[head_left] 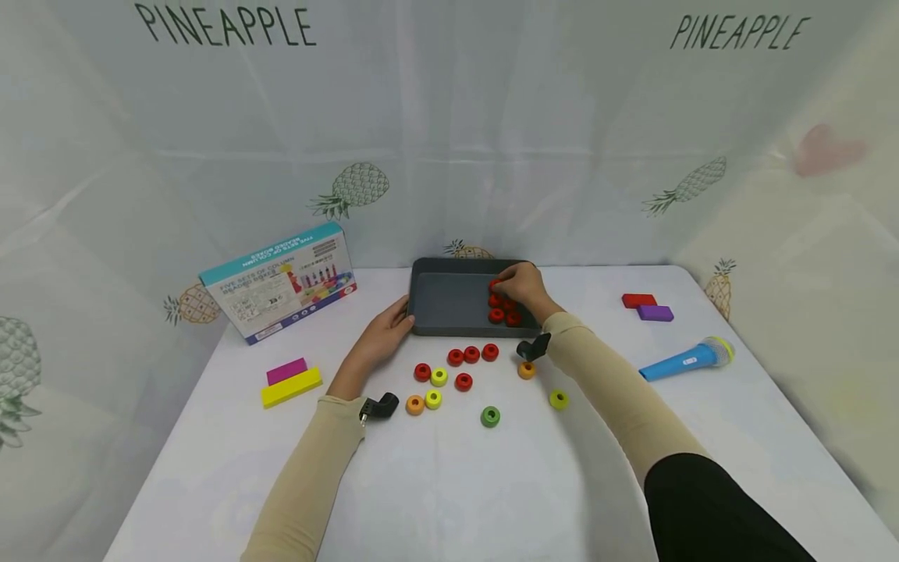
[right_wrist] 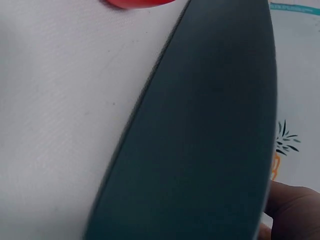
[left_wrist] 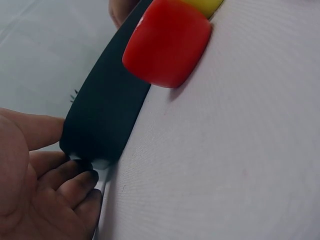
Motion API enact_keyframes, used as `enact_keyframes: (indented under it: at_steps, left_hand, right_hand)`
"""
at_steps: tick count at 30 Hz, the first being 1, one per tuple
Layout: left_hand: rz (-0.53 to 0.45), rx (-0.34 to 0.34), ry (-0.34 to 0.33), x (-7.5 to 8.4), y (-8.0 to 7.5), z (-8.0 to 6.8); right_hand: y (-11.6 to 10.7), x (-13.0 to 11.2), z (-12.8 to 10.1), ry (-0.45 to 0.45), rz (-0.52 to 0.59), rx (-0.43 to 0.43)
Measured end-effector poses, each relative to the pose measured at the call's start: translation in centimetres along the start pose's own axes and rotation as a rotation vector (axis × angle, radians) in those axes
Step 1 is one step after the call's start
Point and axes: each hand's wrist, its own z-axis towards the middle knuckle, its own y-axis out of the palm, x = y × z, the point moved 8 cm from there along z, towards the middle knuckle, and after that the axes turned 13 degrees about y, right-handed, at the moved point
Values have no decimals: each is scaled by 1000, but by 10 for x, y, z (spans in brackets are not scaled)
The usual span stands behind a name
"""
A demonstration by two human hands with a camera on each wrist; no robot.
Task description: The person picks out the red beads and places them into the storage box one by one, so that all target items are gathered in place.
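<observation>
A dark grey tray (head_left: 449,300) lies at the middle of the white table. My right hand (head_left: 520,285) reaches into its right part, fingers curled down over a few red rings (head_left: 496,315), and pinches one red ring (head_left: 495,286) at its fingertips. My left hand (head_left: 382,336) lies with straight fingers against the tray's front left corner. In the left wrist view my fingers (left_wrist: 65,190) touch that corner of the tray (left_wrist: 100,120), and a red ring (left_wrist: 167,42) lies close beside it. The right wrist view shows mostly the tray (right_wrist: 210,150).
Loose rings lie in front of the tray: red (head_left: 472,353), yellow-green (head_left: 438,377), orange (head_left: 415,404), green (head_left: 490,416). A toy box (head_left: 281,281) stands back left, and pink and yellow blocks (head_left: 291,382) lie left. Red and purple blocks (head_left: 646,306) and a blue toy microphone (head_left: 684,361) lie right.
</observation>
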Motion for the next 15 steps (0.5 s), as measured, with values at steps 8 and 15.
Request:
enact_keyframes:
  at_steps: [8, 15]
  left_hand:
    - [1, -3, 2, -1, 1, 0]
    - [3, -4, 3, -3, 1, 0]
  right_hand:
    - [-7, -5, -7, -57, 14, -2]
    - [-12, -9, -22, -113, 17, -2]
